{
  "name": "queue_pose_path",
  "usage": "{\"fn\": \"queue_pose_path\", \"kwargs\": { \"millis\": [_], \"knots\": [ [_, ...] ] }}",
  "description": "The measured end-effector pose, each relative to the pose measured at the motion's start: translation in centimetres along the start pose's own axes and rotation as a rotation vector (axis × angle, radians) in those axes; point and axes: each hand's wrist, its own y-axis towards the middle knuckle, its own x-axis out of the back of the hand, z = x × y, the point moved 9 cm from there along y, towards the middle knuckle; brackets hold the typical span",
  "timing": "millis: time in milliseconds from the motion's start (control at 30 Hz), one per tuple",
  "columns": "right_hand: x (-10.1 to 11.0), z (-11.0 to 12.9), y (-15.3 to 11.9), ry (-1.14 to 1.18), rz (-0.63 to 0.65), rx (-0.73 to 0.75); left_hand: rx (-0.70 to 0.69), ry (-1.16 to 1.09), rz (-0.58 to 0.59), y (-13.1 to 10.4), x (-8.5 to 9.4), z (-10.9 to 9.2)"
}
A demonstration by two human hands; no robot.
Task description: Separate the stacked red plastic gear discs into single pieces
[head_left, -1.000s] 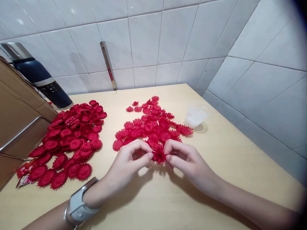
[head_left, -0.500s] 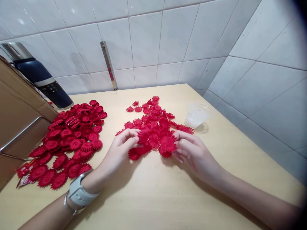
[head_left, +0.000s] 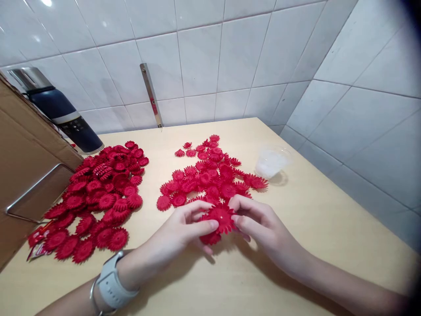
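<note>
Your left hand (head_left: 184, 226) and right hand (head_left: 265, 226) pinch opposite edges of a red flower (head_left: 223, 217); loose flower pile (head_left: 204, 178) just beyond, on pale worktop (head_left: 322, 219).

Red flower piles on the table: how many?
2: left pile beside the cardboard box, centre pile just beyond the left hand and right hand. The box could hide more.

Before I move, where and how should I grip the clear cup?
Probably pinch the clear cup by its side wall below the rim, right hand coming from the right: it flares upward, and red flowers lie close on its near left.
</note>
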Motion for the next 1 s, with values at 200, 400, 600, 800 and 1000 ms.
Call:
{"fn": "queue_pose_path", "kwargs": {
  "millis": [200,400,600,800,1000],
  "knots": [
    [-1.8,0.0,-0.4,-0.222,0.143,-0.031,-0.049,0.187,-0.025,-0.3,0.1,0.1],
    [-1.8,-0.2,-0.1,-0.307,0.141,-0.026,-0.039,0.248,-0.145,-0.4,1.1,-0.3],
    [-1.1,-1.5,0.2,-0.132,0.089,-0.169,-0.080,0.306,-0.273,-0.6,2.3,-1.6],
    [-0.9,-1.8,0.2,-0.105,0.063,-0.183,-0.125,0.328,-0.254,-0.6,2.2,-1.9],
    [-1.6,-1.3,-0.2,-0.072,0.128,-0.139,-0.107,0.403,-0.136,-0.3,1.1,-1.3]
  ]
}}
